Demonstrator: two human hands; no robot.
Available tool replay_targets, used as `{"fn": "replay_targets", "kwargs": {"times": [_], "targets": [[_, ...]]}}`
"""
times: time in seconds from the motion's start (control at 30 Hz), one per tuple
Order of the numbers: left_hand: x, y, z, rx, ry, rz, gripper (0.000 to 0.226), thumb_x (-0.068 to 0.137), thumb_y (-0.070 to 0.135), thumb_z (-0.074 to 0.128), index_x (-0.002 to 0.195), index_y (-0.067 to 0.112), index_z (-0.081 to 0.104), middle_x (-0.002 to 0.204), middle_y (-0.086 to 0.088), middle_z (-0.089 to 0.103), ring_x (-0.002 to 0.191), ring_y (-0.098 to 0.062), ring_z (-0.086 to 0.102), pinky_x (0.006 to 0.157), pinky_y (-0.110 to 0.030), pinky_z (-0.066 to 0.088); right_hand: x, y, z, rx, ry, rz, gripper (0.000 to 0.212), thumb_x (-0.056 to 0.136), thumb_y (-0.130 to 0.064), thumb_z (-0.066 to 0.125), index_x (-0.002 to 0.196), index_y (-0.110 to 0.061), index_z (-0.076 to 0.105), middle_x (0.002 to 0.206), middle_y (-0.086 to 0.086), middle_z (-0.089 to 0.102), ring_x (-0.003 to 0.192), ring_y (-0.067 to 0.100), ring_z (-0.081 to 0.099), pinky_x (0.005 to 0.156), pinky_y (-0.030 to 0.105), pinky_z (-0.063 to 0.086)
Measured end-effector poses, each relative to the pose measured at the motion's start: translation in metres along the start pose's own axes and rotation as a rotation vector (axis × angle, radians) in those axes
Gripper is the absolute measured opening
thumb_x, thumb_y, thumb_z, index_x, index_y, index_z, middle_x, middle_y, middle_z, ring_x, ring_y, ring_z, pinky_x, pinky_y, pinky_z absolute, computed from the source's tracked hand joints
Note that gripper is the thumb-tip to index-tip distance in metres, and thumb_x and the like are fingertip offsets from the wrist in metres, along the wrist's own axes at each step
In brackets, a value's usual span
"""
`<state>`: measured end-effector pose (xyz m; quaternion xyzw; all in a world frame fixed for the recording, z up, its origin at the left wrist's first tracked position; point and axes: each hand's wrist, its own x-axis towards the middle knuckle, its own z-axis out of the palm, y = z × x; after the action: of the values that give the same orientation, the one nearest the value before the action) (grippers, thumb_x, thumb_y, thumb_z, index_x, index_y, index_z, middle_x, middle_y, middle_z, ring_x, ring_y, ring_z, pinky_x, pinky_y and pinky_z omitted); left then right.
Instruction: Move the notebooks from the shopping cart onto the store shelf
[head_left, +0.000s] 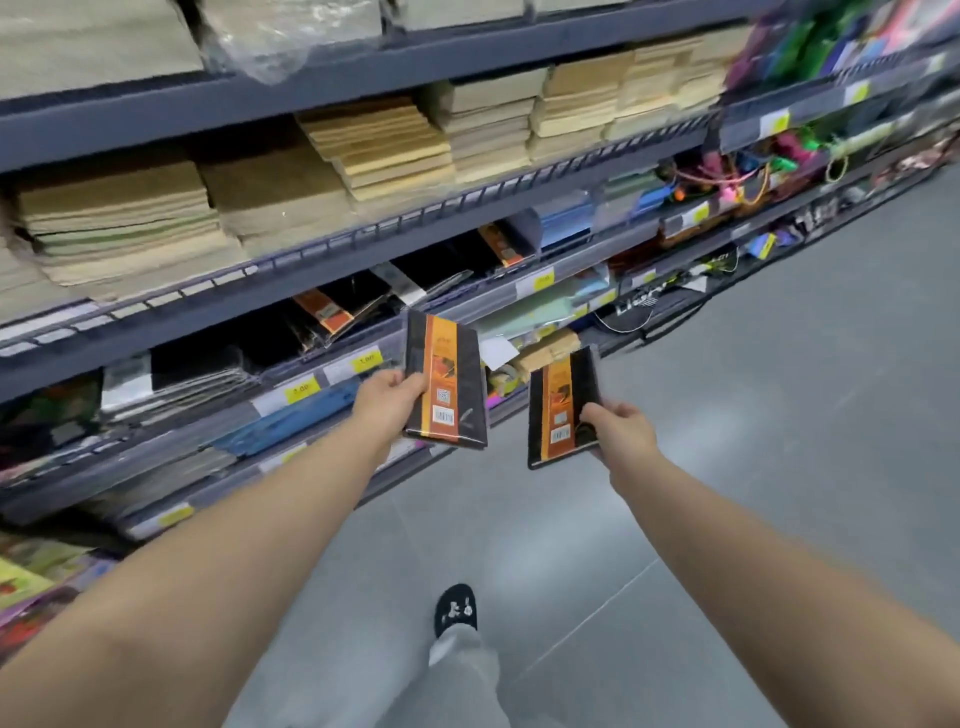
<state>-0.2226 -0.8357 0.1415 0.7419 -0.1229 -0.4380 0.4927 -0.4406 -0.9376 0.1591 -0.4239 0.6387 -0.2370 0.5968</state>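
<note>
Black notebook with an orange vertical band (447, 384) is in the left grip (389, 402). The thumb is pressed on the front cover at the lower left edge; the fingers are behind the book, hidden. It is held in the air just in front of the dark grey metal store shelf (156, 117), tilted, barcode end toward the camera.

A second black notebook with the same orange band (563, 410) is in the right grip (621, 431), pinched at the lower right corner with the thumb on top and the fingers underneath, out of sight. It sits lower than the first, over the floor. The two books are near each other, not touching.

Matching black-and-orange notebooks (332, 312) lie on the shelf tier just behind the held ones; count unclear, dark and blurred. Yellow price tags (301, 393) line the rail below them; the print is barely legible.

Stacks of tan paper pads (119, 218) fill the upper tiers; the top row is cut off by the frame. Multicoloured small goods (779, 171) at far right are too smeared to identify.

Grey tiled floor (753, 441) runs below. One black slipper (456, 608) and a grey trouser leg (462, 675) show between the forearms, the leg cut off at the bottom edge.
</note>
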Motion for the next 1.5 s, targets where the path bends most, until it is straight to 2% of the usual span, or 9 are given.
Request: {"fn": "replay_targets", "kwargs": {"times": [0.1,0.23,0.4,0.53,0.7,0.9,1.03,1.2,1.5], "targets": [[0.031,0.02,0.028,-0.002,-0.027,0.003,0.014,0.089,0.012,0.051,0.081,0.016,0.062,0.073,-0.006,0.067,0.052,-0.013,0.062,0.045,-0.019,0.044,0.04,-0.017,0.0,0.002,-0.003,-0.036,0.022,0.088,-0.002,0.051,0.108,-0.007,0.058,0.079,0.005,0.063,0.067,0.017,0.06,0.059,0.025,0.044],[0.068,0.043,0.058,-0.081,-0.054,-0.003,0.02,0.091,0.011,0.05,0.1,0.012,0.067,0.09,-0.009,0.073,0.072,-0.02,0.067,0.058,-0.027,0.05,0.086,-0.034,0.005,0.122,-0.003,-0.018,0.033,0.089,-0.003,0.051,0.119,-0.012,0.056,0.095,0.009,0.065,0.073,0.018,0.062,0.057,0.024,0.046],[0.112,0.06,0.097,-0.121,-0.021,-0.002,0.02,0.096,0.008,0.05,0.11,0.011,0.063,0.095,-0.005,0.072,0.072,-0.011,0.071,0.052,-0.022,0.053,0.146,-0.064,0.008,0.148,-0.117,-0.038,0.021,0.092,-0.007,0.048,0.085,-0.023,0.058,0.081,0.002,0.063,0.068,0.011,0.06,0.063,0.022,0.05],[0.14,0.064,0.132,-0.156,0.049,-0.023,0.02,0.098,0.007,0.047,0.113,0.011,0.06,0.099,-0.003,0.07,0.086,-0.016,0.068,0.061,-0.025,0.054,0.2,-0.076,-0.002,0.121,-0.183,0.017,0.009,0.092,-0.011,0.051,0.096,-0.016,0.057,0.085,0.005,0.063,0.073,0.012,0.062,0.074,0.027,0.054],[0.177,0.077,0.18,-0.322,0.158,-0.059,0.025,0.099,0.003,0.043,0.12,0.004,0.056,0.113,-0.012,0.065,0.096,-0.023,0.065,0.068,-0.027,0.054,0.253,-0.095,-0.026,0.063,-0.276,0.058,0.016,0.093,-0.015,0.052,0.079,-0.021,0.055,0.078,0.0,0.062,0.072,0.011,0.062,0.067,0.024,0.054],[0.225,0.095,0.206,-0.418,0.305,-0.06,0.023,0.097,0.005,0.047,0.118,0.007,0.057,0.113,-0.008,0.066,0.105,-0.02,0.062,0.091,-0.039,0.052,0.3,-0.116,-0.046,0.015,-0.343,0.096,0.023,0.094,-0.021,0.052,0.116,-0.019,0.056,0.078,-0.001,0.061,0.051,0.003,0.055,0.034,0.014,0.034],[0.241,0.096,0.214,-0.407,0.384,-0.104,0.075,0.088,0.024,0.065,0.149,0.015,0.021,0.143,-0.011,0.046,0.126,-0.028,0.05,0.101,-0.052,0.045,0.316,-0.117,-0.046,-0.017,-0.378,0.105,0.026,0.092,-0.023,0.053,0.118,-0.019,0.057,0.08,-0.001,0.062,0.047,0.002,0.052,0.034,0.013,0.032],[0.233,0.078,0.24,0.266,0.43,0.073,0.097,0.078,0.024,0.077,0.151,0.014,0.014,0.148,-0.011,0.031,0.134,-0.024,0.037,0.11,-0.041,0.035,0.32,-0.102,-0.043,0.038,-0.444,0.174,0.012,0.094,-0.021,0.048,0.085,-0.023,0.055,0.06,-0.003,0.055,0.034,0.004,0.03,0.032,0.015,0.019],[0.243,0.076,0.226,0.47,0.586,0.117,0.059,0.081,0.041,0.071,0.124,0.012,0.042,0.121,-0.006,0.054,0.095,-0.022,0.055,0.075,-0.035,0.045,0.318,-0.097,-0.045,0.117,-0.485,0.191,0.007,0.095,-0.023,0.048,0.092,-0.026,0.054,0.056,-0.008,0.056,0.035,0.004,0.028,0.033,0.015,0.018]]}}
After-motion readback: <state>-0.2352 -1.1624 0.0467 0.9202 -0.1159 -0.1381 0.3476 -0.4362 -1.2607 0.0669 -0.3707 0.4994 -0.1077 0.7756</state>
